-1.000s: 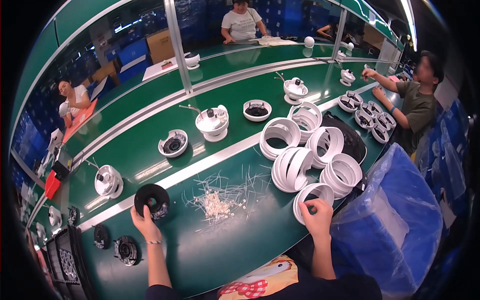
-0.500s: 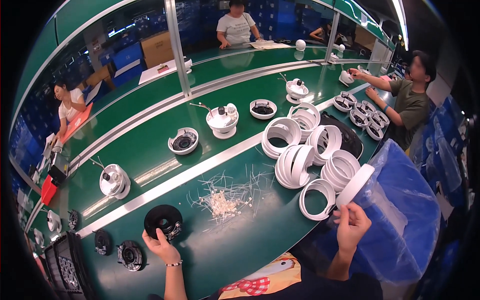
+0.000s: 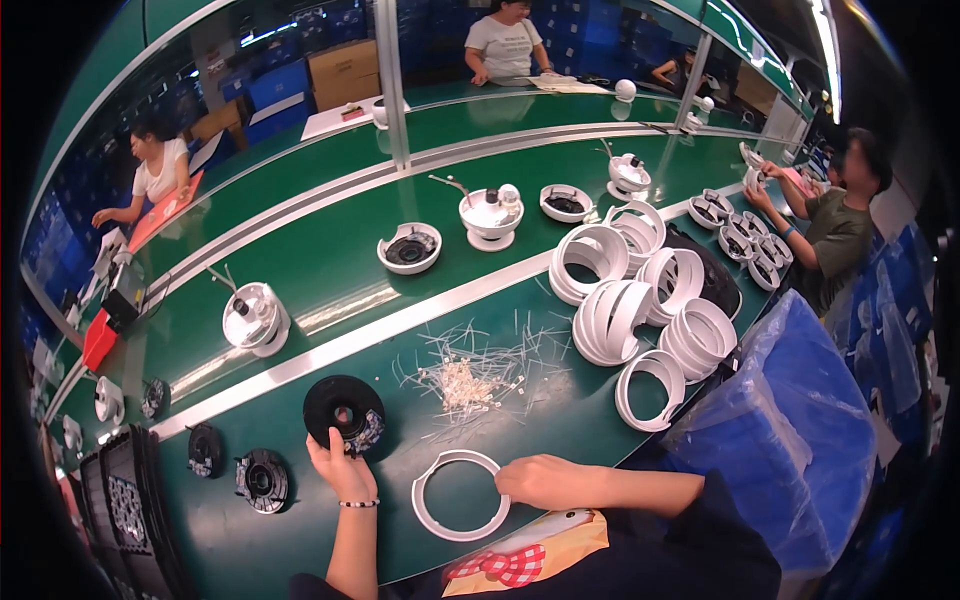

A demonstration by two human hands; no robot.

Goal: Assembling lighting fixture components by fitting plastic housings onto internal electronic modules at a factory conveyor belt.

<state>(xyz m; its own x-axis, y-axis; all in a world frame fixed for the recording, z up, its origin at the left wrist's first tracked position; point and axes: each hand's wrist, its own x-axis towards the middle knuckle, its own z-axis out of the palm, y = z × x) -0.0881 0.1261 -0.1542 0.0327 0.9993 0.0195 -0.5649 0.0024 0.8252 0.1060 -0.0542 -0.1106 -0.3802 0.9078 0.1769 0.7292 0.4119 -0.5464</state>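
Two hands work a green bench: the left hand [image 3: 342, 470] grips a black disc [image 3: 344, 412] by its edge; the right hand [image 3: 540, 480], fingers curled, holds a white ring [image 3: 460, 494] lying flat beside it.

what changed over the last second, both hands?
Right hand took one white ring from the stacks and brought it down to the table's near edge, where it now lies flat. Left hand kept hold of the black disc, drawing it nearer. The tie pile stayed put.
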